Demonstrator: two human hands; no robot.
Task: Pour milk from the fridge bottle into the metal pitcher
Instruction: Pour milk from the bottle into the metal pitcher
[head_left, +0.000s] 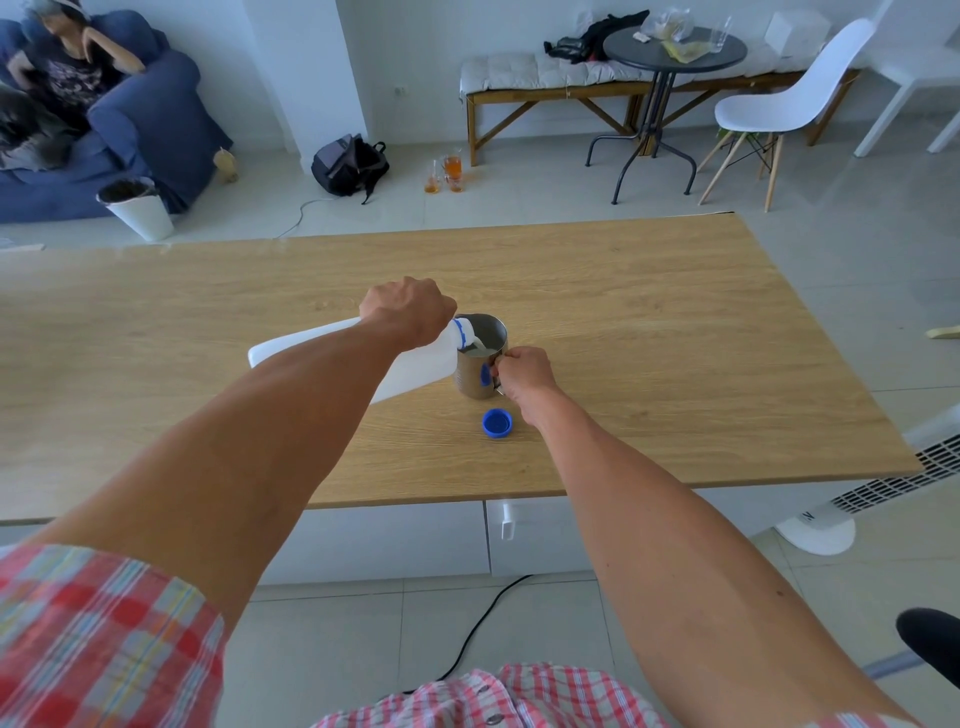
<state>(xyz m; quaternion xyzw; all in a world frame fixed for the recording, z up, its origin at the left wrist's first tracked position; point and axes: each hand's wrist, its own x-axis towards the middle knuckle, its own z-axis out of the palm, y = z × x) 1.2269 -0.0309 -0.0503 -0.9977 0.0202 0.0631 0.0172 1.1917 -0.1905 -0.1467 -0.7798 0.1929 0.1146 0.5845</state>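
A white plastic milk bottle (311, 348) lies tipped nearly level over the wooden table (649, 312), its blue-ringed neck over the mouth of the metal pitcher (475, 382). My left hand (408, 309) grips the bottle near its neck. White milk runs from the neck into the pitcher. The pitcher stands upright at the table's middle, and my right hand (524, 371) is closed on its handle at the right side. The bottle's blue cap (497, 424) lies open side up on the table, just in front of the pitcher.
A person sits in a blue armchair (145, 119) at the far left, beside a white bin (137, 208). Beyond the table stand a backpack (348, 166), glasses on the floor, a bench, a round dark table (675, 52) and a white chair (789, 98). A white fan (883, 493) stands at the right.
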